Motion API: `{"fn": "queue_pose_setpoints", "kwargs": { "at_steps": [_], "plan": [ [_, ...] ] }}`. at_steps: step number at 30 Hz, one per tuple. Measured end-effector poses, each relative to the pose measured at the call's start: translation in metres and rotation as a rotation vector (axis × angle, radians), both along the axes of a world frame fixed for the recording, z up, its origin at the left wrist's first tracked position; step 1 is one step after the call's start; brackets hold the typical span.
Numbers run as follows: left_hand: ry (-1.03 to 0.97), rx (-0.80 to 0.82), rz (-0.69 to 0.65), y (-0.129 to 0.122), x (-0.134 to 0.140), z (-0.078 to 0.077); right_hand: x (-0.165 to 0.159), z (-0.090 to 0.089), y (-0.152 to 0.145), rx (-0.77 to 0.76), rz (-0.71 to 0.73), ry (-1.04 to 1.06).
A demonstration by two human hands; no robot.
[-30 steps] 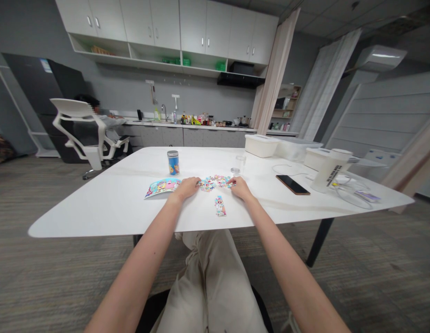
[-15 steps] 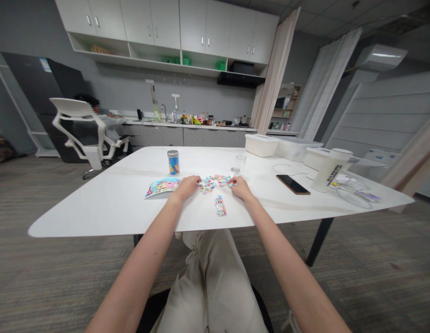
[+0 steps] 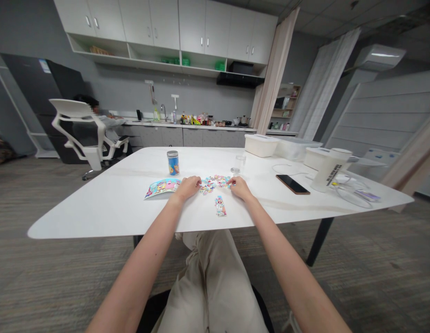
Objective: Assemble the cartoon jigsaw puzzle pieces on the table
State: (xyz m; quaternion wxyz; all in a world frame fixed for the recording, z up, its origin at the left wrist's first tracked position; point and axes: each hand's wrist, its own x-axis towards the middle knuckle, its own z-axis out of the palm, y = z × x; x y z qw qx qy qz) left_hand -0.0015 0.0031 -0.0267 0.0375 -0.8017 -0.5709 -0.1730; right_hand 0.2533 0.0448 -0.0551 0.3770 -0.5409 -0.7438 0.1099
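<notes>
Loose jigsaw puzzle pieces [image 3: 215, 181] lie in a colourful heap between my two hands. My left hand [image 3: 189, 187] rests at the heap's left edge with its fingers curled together; what is in them, if anything, is too small to make out. At the right edge, my right hand [image 3: 240, 187] pinches a puzzle piece at the fingertips. Nearer to me lies a short upright strip of joined puzzle pieces [image 3: 220, 206] showing a cartoon figure. A curved cartoon picture sheet [image 3: 162, 187] sits left of my left hand, its right end partly covered by it.
A blue cartoon canister [image 3: 173, 163] with a grey lid stands behind the sheet. Beyond my right hand are a clear jar [image 3: 240, 162] and a round lid [image 3: 235, 171]. A phone [image 3: 293, 184], white cup [image 3: 328, 172], cables and storage boxes [image 3: 261, 145] occupy the right side.
Both hands stay at the edges of the heap, with only slight finger movement. The strip, sheet and canister have not moved.
</notes>
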Motion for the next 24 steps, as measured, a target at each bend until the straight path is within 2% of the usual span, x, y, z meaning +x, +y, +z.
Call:
{"fn": "queue_pose_setpoints", "kwargs": {
  "at_steps": [4,13,24],
  "plan": [
    [0.058,0.015,0.020,-0.004,0.007,-0.001,-0.002,0.001,-0.001,-0.007,-0.028,-0.009],
    [0.180,0.050,0.029,-0.007,0.021,-0.006,0.007,0.000,0.003,-0.067,-0.227,-0.055],
    [0.264,0.090,0.031,-0.012,0.024,-0.006,-0.002,0.010,-0.003,-0.078,-0.001,-0.336]
  ]
}}
